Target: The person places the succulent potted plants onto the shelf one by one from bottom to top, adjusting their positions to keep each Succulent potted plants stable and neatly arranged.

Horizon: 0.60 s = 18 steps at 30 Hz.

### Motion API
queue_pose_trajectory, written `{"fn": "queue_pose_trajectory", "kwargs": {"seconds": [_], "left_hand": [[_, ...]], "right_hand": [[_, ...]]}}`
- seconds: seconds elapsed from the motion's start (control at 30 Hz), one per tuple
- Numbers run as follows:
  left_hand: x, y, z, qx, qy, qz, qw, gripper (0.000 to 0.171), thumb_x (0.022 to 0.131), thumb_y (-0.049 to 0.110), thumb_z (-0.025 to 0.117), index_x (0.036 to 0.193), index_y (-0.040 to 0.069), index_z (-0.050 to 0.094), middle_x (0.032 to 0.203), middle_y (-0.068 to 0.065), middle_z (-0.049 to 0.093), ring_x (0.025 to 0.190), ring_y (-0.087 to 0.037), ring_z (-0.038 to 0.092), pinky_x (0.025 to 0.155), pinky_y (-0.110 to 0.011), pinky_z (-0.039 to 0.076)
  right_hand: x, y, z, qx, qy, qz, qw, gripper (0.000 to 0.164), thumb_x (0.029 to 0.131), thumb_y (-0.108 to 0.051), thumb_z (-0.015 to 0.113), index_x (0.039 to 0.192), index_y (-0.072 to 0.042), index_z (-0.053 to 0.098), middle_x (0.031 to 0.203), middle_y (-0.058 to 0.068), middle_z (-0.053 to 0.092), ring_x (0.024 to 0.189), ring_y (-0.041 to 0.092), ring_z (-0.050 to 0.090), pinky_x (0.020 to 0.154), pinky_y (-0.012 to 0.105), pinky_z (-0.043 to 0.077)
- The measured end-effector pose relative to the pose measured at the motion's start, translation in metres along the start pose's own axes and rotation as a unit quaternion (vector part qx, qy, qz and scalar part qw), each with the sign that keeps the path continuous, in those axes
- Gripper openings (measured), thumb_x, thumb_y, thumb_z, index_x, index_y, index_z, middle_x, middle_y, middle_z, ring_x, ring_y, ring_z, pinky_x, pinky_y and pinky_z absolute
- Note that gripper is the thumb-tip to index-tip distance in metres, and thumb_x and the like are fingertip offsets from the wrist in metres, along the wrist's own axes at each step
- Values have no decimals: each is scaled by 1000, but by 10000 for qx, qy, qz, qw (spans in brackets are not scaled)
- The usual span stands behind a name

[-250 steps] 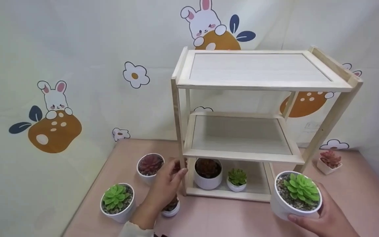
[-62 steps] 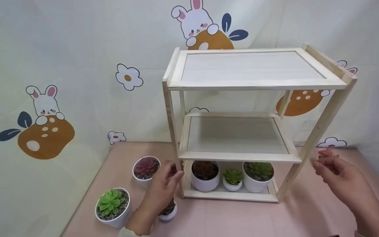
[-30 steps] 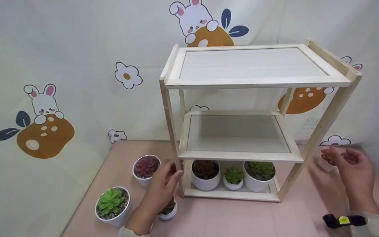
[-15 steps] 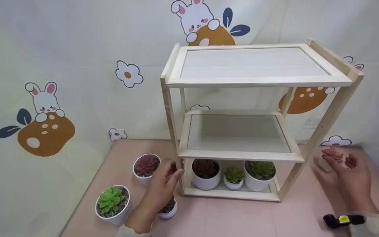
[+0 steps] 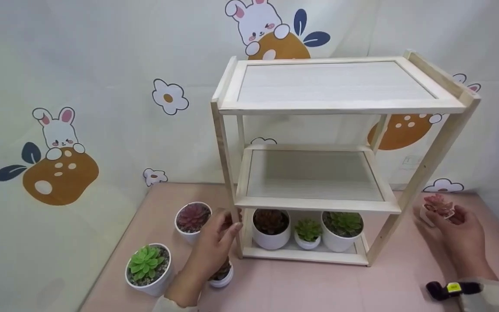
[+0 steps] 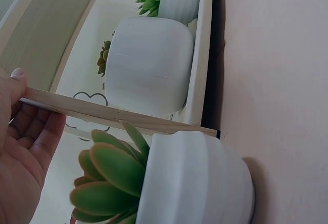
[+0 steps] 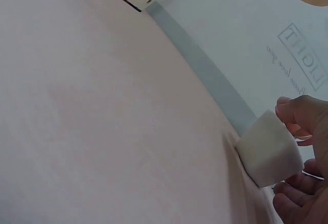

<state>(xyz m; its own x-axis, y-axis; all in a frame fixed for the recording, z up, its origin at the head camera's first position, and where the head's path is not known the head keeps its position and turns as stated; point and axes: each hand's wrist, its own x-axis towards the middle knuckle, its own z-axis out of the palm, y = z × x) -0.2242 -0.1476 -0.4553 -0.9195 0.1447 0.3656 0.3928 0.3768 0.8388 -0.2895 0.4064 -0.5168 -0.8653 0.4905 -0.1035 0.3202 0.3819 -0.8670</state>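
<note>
My left hand (image 5: pixel 217 238) grips the left front post (image 5: pixel 225 160) of a three-tier wooden shelf (image 5: pixel 319 206), thumb in front and fingers curled behind; the left wrist view shows this grip too. At the far right, my right hand (image 5: pixel 464 236) has thumb and curled fingers around a small white pot (image 7: pixel 269 149) with a pink succulent (image 5: pixel 439 204). The pot's base sits at the table in the right wrist view. On the bottom tier stand a dark red-brown succulent (image 5: pixel 271 222), a small green one (image 5: pixel 308 229) and a larger green one (image 5: pixel 342 223), all in white pots.
Left of the shelf stand a dark red potted succulent (image 5: pixel 193 218) and a bright green one (image 5: pixel 146 263). A small potted succulent (image 5: pixel 221 277) is partly hidden by my left forearm. The pink table (image 5: pixel 310 286) meets a printed backdrop (image 5: pixel 115 86) behind.
The larger green succulent went from my right hand to the bottom tier's right side. My right hand then moved to the pink succulent and closed around its pot. My left hand stayed on the post.
</note>
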Motion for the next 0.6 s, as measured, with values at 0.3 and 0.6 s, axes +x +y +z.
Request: {"fn": "queue_pose_trajectory", "kwargs": {"seconds": [0.3,0.6], "left_hand": [[0,-1,-2,74,-48,-68,9999,30,96,34,57,117,13,57,111,-2,57,110,-16,60,94,-25,51],[1,-2,-1,188,-26,74,9998,33,96,34,57,119,11,57,111,1,57,109,-15,59,94,-25,52]], "right_hand": [[2,1,4,-152,-72,7,9999,101,79,-57,69,152,-8,19,151,21,33,134,34,39,90,20,50],[2,3,4,-255,77,-61,9996,93,83,-48,70,151,-8,21,149,22,35,134,36,39,73,10,50]]}}
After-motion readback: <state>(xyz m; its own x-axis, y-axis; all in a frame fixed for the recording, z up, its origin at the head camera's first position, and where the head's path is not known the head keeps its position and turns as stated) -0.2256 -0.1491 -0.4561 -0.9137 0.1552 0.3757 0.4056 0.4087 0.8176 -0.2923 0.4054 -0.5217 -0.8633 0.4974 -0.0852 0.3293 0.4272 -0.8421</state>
